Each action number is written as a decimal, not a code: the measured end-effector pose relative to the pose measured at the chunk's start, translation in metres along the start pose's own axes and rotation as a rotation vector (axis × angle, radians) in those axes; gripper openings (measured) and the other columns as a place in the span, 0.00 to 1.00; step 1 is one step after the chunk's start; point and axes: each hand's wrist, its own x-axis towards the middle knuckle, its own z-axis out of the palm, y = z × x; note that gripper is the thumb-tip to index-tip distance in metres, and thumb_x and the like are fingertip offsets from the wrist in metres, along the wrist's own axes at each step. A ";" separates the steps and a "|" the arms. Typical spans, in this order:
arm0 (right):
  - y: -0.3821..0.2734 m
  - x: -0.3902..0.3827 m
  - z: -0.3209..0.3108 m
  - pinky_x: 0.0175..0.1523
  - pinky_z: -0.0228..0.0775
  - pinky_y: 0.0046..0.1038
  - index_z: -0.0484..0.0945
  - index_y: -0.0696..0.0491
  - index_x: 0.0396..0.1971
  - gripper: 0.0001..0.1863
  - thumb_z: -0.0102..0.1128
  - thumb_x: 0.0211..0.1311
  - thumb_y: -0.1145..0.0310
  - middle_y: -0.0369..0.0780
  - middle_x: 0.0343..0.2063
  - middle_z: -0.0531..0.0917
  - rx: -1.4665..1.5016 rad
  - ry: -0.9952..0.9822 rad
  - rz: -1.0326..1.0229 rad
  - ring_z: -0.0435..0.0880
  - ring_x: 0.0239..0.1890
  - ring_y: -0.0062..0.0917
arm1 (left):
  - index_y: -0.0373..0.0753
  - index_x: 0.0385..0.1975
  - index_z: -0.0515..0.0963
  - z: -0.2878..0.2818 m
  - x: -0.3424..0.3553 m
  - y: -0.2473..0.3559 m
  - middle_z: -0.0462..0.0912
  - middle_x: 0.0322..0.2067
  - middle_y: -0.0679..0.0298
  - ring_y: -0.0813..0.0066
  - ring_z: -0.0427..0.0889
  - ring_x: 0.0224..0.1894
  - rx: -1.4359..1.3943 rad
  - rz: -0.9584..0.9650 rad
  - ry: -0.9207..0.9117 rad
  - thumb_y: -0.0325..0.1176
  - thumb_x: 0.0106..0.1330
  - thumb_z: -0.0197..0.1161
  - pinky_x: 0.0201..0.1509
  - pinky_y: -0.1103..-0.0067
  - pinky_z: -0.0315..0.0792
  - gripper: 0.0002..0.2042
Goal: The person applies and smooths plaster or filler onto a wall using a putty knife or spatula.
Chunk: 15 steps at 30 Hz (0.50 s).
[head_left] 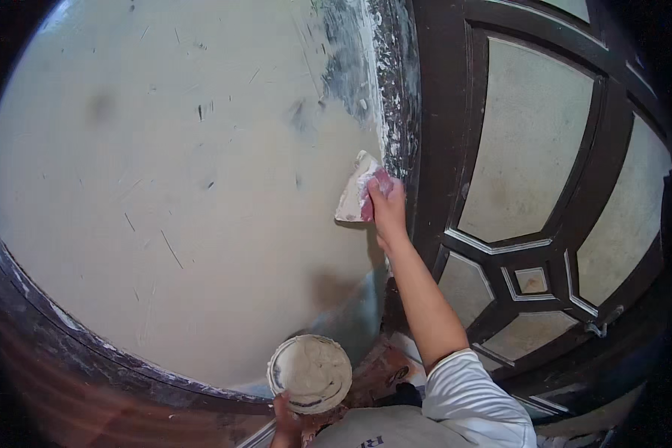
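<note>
My right hand (390, 205) grips a wide putty scraper (353, 196) by its pinkish-red part, the thumb lying on top. Cream paste coats the blade, which is at the wall (224, 172) close to its right edge. Low in the middle, my left hand (286, 424) clasps the side of a round tub (343, 353). Inside it lies thick cream putty (315, 373), swirled on top. Most of my left fingers are hidden below the tub. Smooth cream putty covers much of the wall, with scattered dark scratches and dents.
A dark brown door (440, 127) with pale panels stands to the right, with a metal latch (597, 328) low on it. Between wall and door runs a paint-spattered dark frame strip (397, 89). A dark skirting board (89, 332) and reddish-brown floor (127, 411) curve along the bottom left.
</note>
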 end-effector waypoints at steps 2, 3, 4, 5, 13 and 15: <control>0.003 -0.006 -0.005 0.18 0.61 0.20 0.68 0.51 0.37 0.12 0.56 0.69 0.59 0.31 0.17 0.70 -0.063 -0.009 -0.032 0.70 0.14 0.14 | 0.33 0.60 0.63 0.008 0.016 0.069 0.68 0.59 0.48 0.61 0.70 0.59 -1.105 -0.398 0.145 0.48 0.61 0.56 0.61 0.66 0.66 0.31; 0.013 -0.023 -0.013 0.17 0.61 0.20 0.69 0.51 0.38 0.11 0.55 0.69 0.59 0.30 0.17 0.71 0.013 -0.045 0.203 0.69 0.14 0.14 | 0.33 0.60 0.63 0.005 0.011 0.061 0.68 0.59 0.48 0.61 0.70 0.59 -1.102 -0.395 0.154 0.48 0.61 0.56 0.61 0.66 0.66 0.31; 0.028 -0.041 -0.026 0.17 0.60 0.21 0.71 0.50 0.39 0.11 0.55 0.69 0.58 0.30 0.18 0.71 0.088 -0.083 0.436 0.69 0.14 0.14 | 0.33 0.58 0.65 0.005 0.005 0.045 0.69 0.58 0.48 0.61 0.70 0.58 -0.911 -0.232 0.171 0.46 0.63 0.55 0.60 0.65 0.66 0.28; 0.053 -0.064 -0.051 0.17 0.60 0.20 0.72 0.48 0.39 0.09 0.53 0.70 0.58 0.30 0.17 0.71 0.044 -0.049 0.610 0.69 0.14 0.14 | 0.33 0.55 0.66 0.006 0.003 0.036 0.69 0.57 0.47 0.61 0.71 0.57 -0.720 -0.074 0.181 0.44 0.65 0.54 0.60 0.65 0.67 0.25; 0.098 -0.133 -0.123 0.15 0.58 0.20 0.73 0.48 0.36 0.05 0.55 0.68 0.64 0.32 0.22 0.74 0.121 0.245 0.806 0.68 0.14 0.15 | 0.33 0.59 0.63 0.020 0.001 0.004 0.73 0.54 0.51 0.58 0.72 0.58 -0.675 -0.149 0.194 0.43 0.67 0.51 0.61 0.65 0.68 0.26; 0.035 -0.086 -0.068 0.17 0.59 0.21 0.69 0.51 0.37 0.09 0.56 0.68 0.64 0.33 0.24 0.73 0.110 0.074 0.621 0.70 0.17 0.15 | 0.32 0.59 0.63 0.014 -0.004 -0.008 0.73 0.54 0.51 0.58 0.73 0.57 -0.759 -0.223 0.255 0.43 0.67 0.52 0.60 0.65 0.69 0.26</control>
